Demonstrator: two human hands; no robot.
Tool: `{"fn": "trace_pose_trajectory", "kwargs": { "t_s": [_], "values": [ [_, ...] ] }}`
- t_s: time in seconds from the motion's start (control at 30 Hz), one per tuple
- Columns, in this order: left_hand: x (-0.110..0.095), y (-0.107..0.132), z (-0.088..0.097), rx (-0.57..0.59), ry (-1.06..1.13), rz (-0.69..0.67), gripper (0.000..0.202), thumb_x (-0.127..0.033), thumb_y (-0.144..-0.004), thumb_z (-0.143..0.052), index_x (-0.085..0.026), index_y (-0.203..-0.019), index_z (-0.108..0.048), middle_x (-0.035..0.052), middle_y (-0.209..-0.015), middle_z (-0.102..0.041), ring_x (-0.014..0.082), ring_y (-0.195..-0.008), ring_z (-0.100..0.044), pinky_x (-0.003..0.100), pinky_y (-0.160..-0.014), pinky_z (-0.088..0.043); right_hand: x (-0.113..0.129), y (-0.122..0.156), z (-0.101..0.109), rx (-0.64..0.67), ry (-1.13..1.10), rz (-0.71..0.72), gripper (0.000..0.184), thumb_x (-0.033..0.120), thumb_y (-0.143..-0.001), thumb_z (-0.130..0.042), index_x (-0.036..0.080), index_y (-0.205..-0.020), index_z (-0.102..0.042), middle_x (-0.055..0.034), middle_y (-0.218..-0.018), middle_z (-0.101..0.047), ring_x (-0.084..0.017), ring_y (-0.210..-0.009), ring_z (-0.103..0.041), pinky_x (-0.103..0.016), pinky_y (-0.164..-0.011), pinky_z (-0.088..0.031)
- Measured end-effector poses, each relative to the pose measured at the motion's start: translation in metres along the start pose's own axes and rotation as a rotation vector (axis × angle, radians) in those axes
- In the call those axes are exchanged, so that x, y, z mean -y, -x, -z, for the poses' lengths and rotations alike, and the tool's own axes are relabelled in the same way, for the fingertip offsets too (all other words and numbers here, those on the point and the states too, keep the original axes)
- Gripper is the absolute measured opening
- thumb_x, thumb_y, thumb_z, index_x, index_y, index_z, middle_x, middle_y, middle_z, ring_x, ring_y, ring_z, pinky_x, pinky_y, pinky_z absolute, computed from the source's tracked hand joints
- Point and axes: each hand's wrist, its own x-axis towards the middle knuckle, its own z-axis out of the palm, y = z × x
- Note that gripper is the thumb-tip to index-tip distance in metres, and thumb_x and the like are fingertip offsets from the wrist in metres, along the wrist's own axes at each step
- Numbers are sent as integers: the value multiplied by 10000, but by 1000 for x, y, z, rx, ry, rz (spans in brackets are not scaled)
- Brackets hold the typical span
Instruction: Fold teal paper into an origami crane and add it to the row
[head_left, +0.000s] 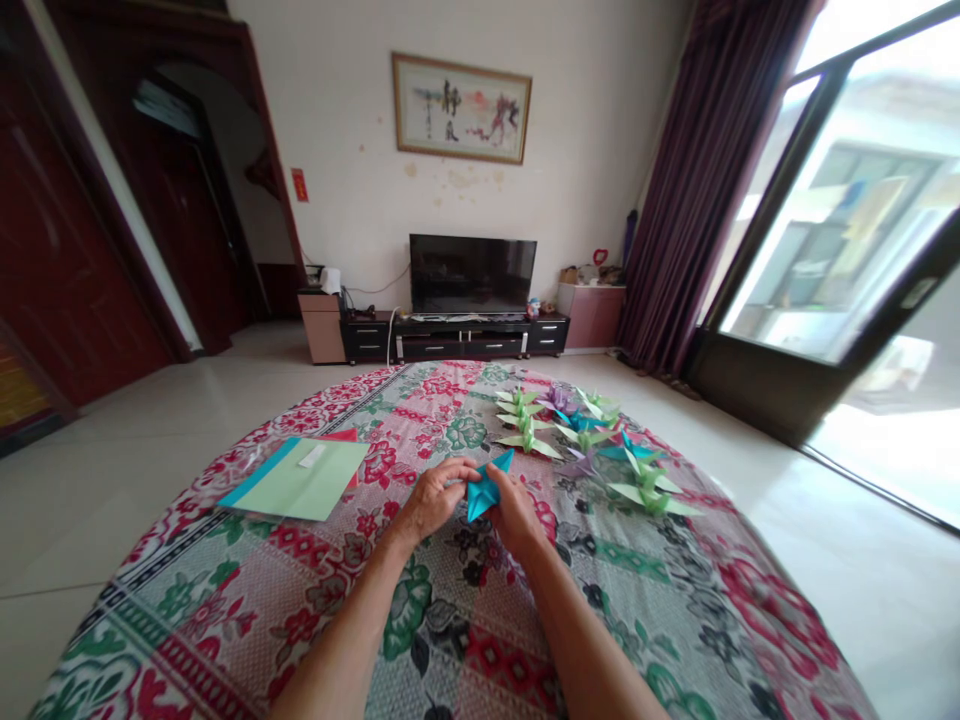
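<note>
Left hand [437, 497] and right hand [519, 512] grip a bright-blue, pointed, folded-paper piece [484, 492] between them (both touch it, neither nearer), its long axis slanting from near left to far right above the round, floral-patterned tablecloth [225, 610].

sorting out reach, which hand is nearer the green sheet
Left. The left hand is right of the green sheet, not touching it; the right hand is farther right, at the blue paper both hold.

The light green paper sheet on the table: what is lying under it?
A blue paper sheet shows along its left edge, and a red paper sheet at its upper right. The rest underneath is covered.
</note>
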Motion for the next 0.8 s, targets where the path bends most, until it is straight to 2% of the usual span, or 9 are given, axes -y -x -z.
{"fn": "trace_pose_trajectory", "kwargs": {
  "t_s": [0.07,0.17,0.3,0.4,0.53,0.67,0.8],
  "values": [
    [1,0,1,-15,-11,4,273,-162,-726,-480,-192,-871,-709,59,-1121,-619,182,-1065,-553,314,-955,-412,0,0,-1,-45,-54,-20,269,440,-679,-605,174,-702,-568,25,-567,-510,-109,-518,-472,-222,-475,-424],
    [3,0,1,-45,-5,7,255,-182,-732,-490,-189,-869,-705,53,-1103,-630,179,-1062,-555,301,-949,-416,-1,0,-2,-32,-88,-33,216,356,-643,-645,157,-706,-587,7,-641,-565,-120,-588,-529,-221,-506,-461],
    [4,0,1,-29,100,87,325,-209,-744,-498,-182,-1032,-647,48,-1017,-664,168,-892,-619,275,-789,-493,1,0,-3,5,-56,-63,259,335,-649,-635,143,-823,-626,-27,-739,-633,-146,-656,-589,-244,-554,-494],
    [2,2,2,-15,175,130,383,-201,-746,-500,-171,-1117,-593,45,-924,-681,157,-809,-631,263,-725,-504,3,2,-4,12,-17,-49,254,342,-661,-626,138,-812,-616,-34,-746,-647,-158,-671,-608,-260,-582,-505],
    [-2,3,5,-59,158,85,291,-196,-734,-531,-163,-1002,-639,68,-1050,-644,167,-898,-611,266,-762,-501,7,4,-5,29,13,-25,254,365,-680,-618,137,-791,-611,-41,-758,-658,-165,-676,-618,-266,-588,-506],
    [1,2,6,-44,123,50,173,-261,-723,-585,-162,-830,-679,80,-1151,-593,211,-1047,-554,276,-795,-499,9,5,-6,34,30,-27,299,390,-677,-619,140,-840,-629,-47,-760,-667,-166,-674,-615,-258,-567,-500],
    [3,2,5,-36,138,71,217,-323,-735,-590,-152,-833,-682,100,-1138,-584,227,-1014,-565,280,-727,-518,9,6,-7,82,33,-18,340,400,-688,-601,148,-914,-639,-47,-764,-668,-165,-681,-616,-243,-551,-492]
  ]
}}
